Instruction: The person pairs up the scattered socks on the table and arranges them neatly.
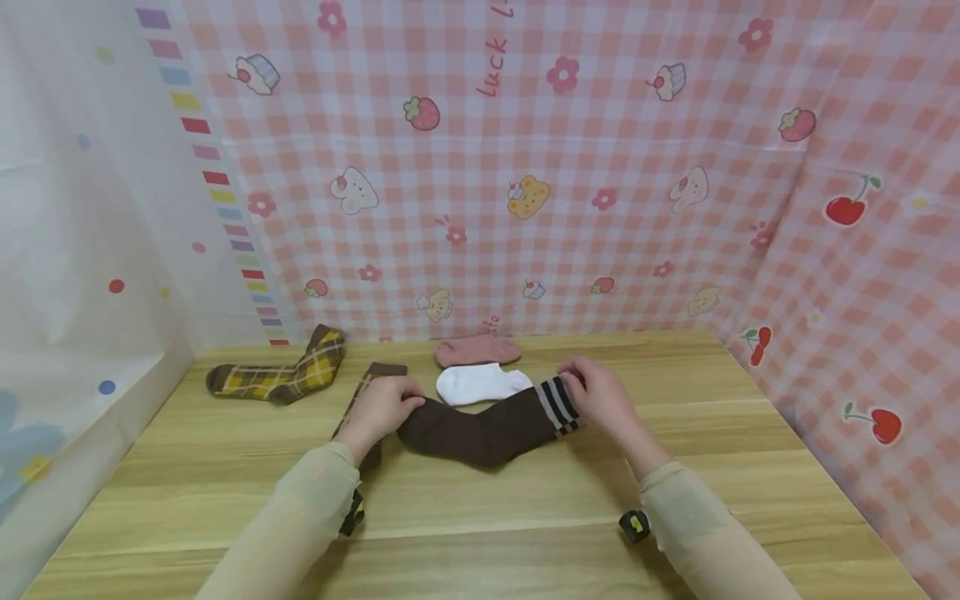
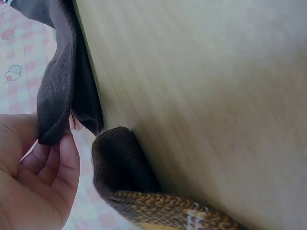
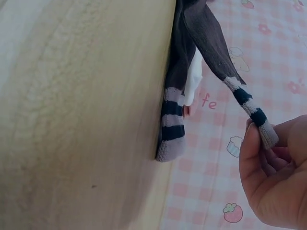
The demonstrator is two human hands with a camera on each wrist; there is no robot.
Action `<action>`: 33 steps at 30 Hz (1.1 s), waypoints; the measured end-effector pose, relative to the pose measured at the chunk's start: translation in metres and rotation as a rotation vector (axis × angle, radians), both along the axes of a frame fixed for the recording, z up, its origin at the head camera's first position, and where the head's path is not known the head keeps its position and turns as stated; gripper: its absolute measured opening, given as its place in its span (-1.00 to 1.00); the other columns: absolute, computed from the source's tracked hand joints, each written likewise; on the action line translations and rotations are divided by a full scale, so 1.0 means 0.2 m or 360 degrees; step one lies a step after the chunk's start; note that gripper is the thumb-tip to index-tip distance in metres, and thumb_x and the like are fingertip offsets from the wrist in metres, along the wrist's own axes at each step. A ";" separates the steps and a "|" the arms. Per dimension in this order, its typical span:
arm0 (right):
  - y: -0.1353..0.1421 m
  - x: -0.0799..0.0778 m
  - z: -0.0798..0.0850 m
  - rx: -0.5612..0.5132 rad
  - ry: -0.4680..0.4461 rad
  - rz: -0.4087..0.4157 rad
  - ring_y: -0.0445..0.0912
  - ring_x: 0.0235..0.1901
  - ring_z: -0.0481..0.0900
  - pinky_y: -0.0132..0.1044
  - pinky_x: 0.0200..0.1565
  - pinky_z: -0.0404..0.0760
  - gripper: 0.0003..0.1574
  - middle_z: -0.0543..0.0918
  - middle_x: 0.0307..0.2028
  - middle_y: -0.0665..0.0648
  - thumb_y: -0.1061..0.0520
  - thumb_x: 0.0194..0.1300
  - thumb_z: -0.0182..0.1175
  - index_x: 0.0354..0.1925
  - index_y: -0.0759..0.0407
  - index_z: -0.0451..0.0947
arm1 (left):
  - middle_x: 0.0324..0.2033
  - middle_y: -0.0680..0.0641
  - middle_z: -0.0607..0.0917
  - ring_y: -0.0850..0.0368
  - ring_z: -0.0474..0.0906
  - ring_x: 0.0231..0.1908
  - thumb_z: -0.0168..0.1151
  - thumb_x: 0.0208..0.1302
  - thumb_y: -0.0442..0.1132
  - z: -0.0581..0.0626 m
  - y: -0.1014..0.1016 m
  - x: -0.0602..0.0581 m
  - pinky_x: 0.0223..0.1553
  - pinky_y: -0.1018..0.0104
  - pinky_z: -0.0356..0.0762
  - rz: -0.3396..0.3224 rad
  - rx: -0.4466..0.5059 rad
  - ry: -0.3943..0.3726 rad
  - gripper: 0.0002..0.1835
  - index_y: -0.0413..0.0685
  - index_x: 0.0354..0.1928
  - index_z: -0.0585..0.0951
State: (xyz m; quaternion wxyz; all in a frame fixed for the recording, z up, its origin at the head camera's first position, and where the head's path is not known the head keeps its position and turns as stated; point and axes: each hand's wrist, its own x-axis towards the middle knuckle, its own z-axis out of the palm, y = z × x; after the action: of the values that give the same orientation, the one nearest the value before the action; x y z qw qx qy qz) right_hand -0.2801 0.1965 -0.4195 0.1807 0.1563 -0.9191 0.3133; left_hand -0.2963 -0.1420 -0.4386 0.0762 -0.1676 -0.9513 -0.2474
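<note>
A dark brown sock with a grey-and-black striped cuff stretches between both hands. My left hand pinches its toe end between thumb and fingers, also seen in the left wrist view as the lifted brown sock. At the cuff, my right hand pinches the striped edge. The right wrist view shows that raised cuff standing off from a second striped cuff, which lies on the table. Partly hidden under my left hand and forearm is a brown patterned sock.
Behind the striped sock lie a white ankle sock and a pink ankle sock. A yellow-and-brown plaid sock lies at the back left of the wooden table. Patterned cloth hangs along the back and sides.
</note>
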 end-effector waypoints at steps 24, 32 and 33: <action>0.05 -0.13 -0.11 0.0288 -0.0348 -0.0039 0.07 -0.25 0.63 0.04 -0.10 0.58 -0.89 0.69 -0.29 0.18 0.24 0.39 0.15 -0.25 0.25 0.61 | -0.36 0.04 0.73 0.04 0.64 -0.30 0.39 0.24 -0.20 -0.01 0.03 -0.02 -0.20 0.08 0.59 0.0046 -0.0195 -0.0080 -0.94 0.03 -0.37 0.72; 0.05 -0.14 -0.13 0.0336 -0.0452 -0.0103 0.03 -0.28 0.60 0.00 -0.12 0.57 -0.91 0.67 -0.32 0.15 0.23 0.38 0.17 -0.26 0.21 0.60 | -0.36 0.04 0.73 0.06 0.64 -0.34 0.39 0.25 -0.17 0.00 0.04 -0.02 -0.26 0.07 0.60 0.0092 -0.0309 -0.0121 -0.94 0.05 -0.35 0.73; 0.05 -0.14 -0.13 0.0341 -0.0457 -0.0100 0.03 -0.28 0.60 0.01 -0.12 0.57 -0.92 0.67 -0.32 0.15 0.23 0.38 0.17 -0.25 0.21 0.60 | -0.36 0.03 0.73 0.06 0.64 -0.34 0.39 0.25 -0.18 0.00 0.04 -0.02 -0.26 0.06 0.60 0.0098 -0.0315 -0.0123 -0.94 0.04 -0.35 0.73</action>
State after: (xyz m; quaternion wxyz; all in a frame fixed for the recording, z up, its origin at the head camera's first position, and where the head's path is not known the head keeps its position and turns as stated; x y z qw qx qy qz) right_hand -0.3089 0.2073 -0.4451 0.0395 0.0995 -0.9680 0.2269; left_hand -0.3009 -0.1341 -0.4395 0.0302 -0.1353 -0.9780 -0.1560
